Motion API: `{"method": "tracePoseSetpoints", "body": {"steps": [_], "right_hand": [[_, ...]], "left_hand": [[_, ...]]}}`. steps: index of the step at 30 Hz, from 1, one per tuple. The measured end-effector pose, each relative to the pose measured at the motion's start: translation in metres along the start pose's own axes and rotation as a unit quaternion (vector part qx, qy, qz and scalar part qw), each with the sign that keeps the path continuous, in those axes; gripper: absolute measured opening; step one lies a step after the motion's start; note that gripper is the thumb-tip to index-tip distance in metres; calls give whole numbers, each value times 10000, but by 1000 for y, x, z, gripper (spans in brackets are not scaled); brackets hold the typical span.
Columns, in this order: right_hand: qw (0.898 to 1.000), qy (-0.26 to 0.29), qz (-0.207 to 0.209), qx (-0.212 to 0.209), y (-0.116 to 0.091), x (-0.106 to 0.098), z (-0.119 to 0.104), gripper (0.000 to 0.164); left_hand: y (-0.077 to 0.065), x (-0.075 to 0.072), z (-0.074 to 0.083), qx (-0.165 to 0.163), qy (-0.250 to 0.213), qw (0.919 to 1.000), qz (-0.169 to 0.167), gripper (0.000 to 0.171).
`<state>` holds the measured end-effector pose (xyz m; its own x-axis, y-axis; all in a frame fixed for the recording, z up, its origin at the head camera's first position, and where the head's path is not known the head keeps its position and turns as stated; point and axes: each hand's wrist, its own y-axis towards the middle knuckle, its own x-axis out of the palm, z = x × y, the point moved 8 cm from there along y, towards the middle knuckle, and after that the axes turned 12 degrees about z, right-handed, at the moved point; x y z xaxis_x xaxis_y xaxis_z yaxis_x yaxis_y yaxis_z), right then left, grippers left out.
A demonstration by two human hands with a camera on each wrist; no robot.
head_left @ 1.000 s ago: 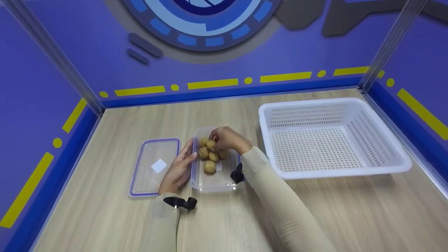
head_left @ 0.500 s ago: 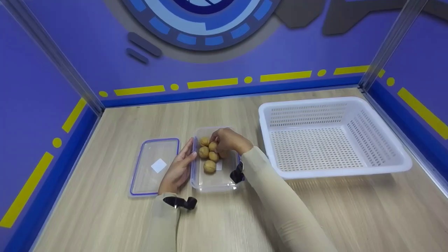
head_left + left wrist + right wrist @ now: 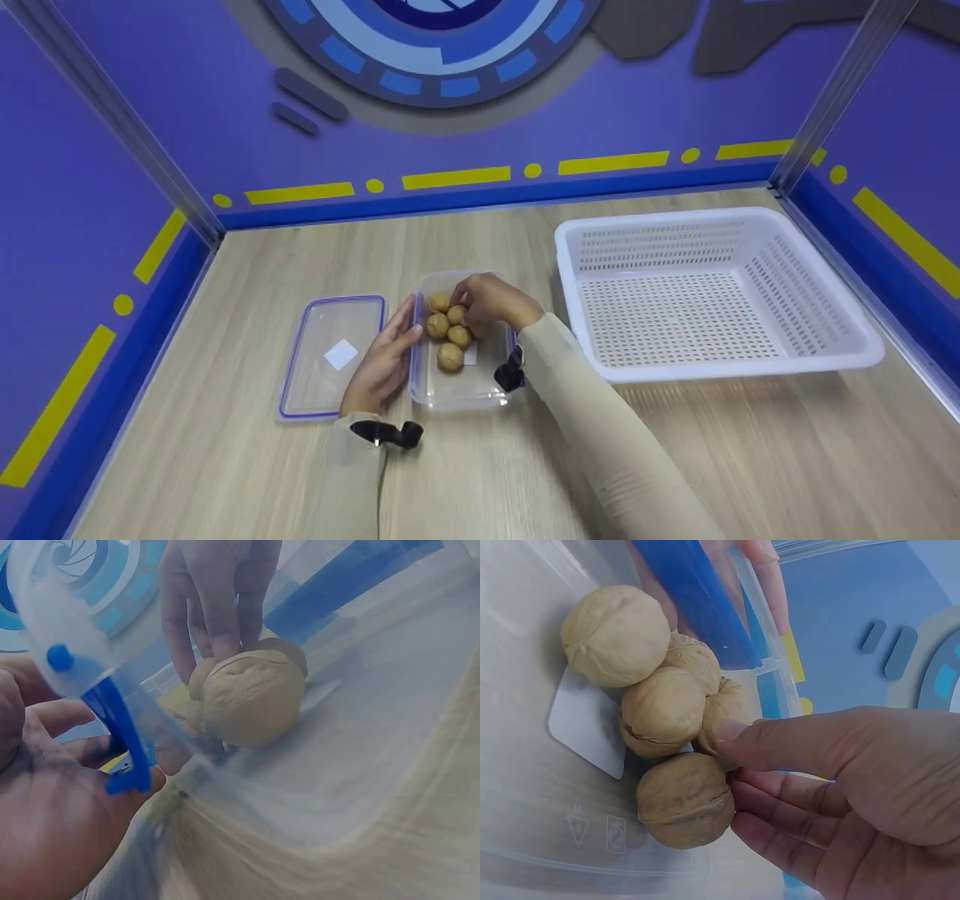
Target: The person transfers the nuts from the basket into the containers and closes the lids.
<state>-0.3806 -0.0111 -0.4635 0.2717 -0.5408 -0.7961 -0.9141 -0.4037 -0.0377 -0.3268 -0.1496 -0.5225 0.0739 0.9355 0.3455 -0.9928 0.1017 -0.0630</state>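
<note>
A clear plastic food container [image 3: 457, 390] holds several walnuts [image 3: 450, 358], clustered over a white label inside. My right hand [image 3: 491, 304] reaches in from the right and pinches one walnut [image 3: 724, 709] between thumb and fingers. Its fingertips also lie against a neighbouring walnut [image 3: 686, 801], as the right wrist view shows. Along the container's left wall rests my left hand [image 3: 382, 367], fingers mostly straight, thumb by the rim. In the left wrist view it lies beside a flap with a blue strip [image 3: 124, 735]. My right hand hides part of the pile in the head view.
The container's lid [image 3: 315, 367], edged with a blue seal, lies flat on the wooden table [image 3: 465, 480] left of my left hand. To the right stands a large white perforated basket [image 3: 592, 360]. Blue printed panels [image 3: 465, 150] enclose the table at the back and sides.
My right hand has lowered slightly into the container, and the walnut it holds has come down among the others. The left hand stays in place.
</note>
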Motion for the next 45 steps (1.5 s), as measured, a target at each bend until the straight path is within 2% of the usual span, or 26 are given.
{"method": "tracePoseSetpoints", "body": {"steps": [9, 23, 27, 30, 38, 45], "right_hand": [[9998, -89, 63, -172, -1, -5, -2, 38], [9997, 22, 190, -150, -3, -14, -6, 35], [9993, 207, 303, -17, -6, -18, -6, 37], [9979, 368, 530, -102, -9, -24, -8, 39], [9840, 979, 1420, -440, -16, -42, -15, 45], [9580, 1930, 2099, -324, -26, -47, -15, 55]], "left_hand": [[0, 0, 1, 11, 30, 10000, 31, 66], [1, 1, 2, 11, 119, 9999, 77, 66], [0, 0, 3, 20, 349, 9992, 168, 65], [0, -2, 4, -3, 618, 9977, 294, 65], [-2, -4, 16, -17, 1265, 9917, 248, 59], [-9, -19, 41, -44, 1152, 9928, 313, 56]]}}
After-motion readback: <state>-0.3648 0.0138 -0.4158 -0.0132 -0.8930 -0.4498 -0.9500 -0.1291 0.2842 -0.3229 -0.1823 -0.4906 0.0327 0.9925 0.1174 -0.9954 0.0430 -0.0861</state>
